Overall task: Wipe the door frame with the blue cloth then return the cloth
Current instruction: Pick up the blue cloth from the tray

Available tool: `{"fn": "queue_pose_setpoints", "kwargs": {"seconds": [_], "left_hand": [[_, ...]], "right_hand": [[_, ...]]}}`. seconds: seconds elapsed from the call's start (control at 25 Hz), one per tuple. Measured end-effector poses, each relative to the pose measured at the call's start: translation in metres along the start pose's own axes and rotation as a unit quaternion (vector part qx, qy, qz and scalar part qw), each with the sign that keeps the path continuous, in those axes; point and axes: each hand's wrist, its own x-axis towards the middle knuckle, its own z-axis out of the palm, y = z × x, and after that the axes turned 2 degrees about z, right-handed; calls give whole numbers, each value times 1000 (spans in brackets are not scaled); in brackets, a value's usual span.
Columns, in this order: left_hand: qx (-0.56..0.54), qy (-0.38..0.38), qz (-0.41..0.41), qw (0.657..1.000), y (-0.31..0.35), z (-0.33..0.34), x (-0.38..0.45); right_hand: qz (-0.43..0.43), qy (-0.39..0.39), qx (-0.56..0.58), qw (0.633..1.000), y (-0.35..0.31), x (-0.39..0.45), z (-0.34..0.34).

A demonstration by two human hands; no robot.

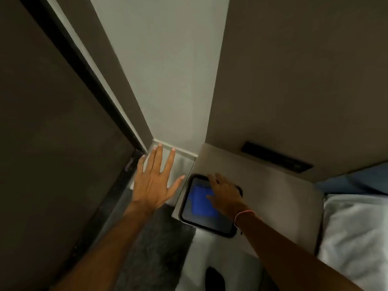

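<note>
The blue cloth lies flat in a dark, rounded tray on a beige bedside surface. My right hand rests over the cloth's right side. Its fingers stretch toward the tray's far rim and its thumb lies on the cloth, without a clear grip. My left hand hangs in the air to the left of the tray with its fingers spread wide and holds nothing. The door frame, a dark strip with pale trim, runs diagonally down the left beside the brown door.
A white wall and its baseboard meet the frame just beyond my left fingertips. The beige bedside surface has a dark slot at its back. White bedding lies at the right. A dark rug covers the floor below.
</note>
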Motion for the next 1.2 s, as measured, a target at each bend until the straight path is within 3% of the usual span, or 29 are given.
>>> {"fn": "queue_pose_setpoints", "kwargs": {"seconds": [0.04,0.16,0.28,0.52,0.68,0.88,1.0,1.2], "left_hand": [[-5,-31,-6,999,0,31,0],[14,-33,-11,999,3,117,-13],[22,-38,-4,999,2,167,-31],[19,-36,-48,998,-9,152,-55],[32,23,-60,997,-33,76,-62],[78,103,-84,988,-77,-69,-87],[121,182,-95,971,-111,-182,-114],[224,333,-122,908,-174,-406,-204]], "right_hand": [[-5,-23,-16,1000,2,19,21],[-3,-59,-57,997,12,58,78],[-4,-37,-85,996,16,73,117],[-52,19,-150,987,11,74,134],[-35,-4,-123,992,-3,53,95],[-64,152,44,985,-68,-5,8],[-109,259,126,951,-147,-51,-70],[-235,410,273,838,-319,-161,-202]]}}
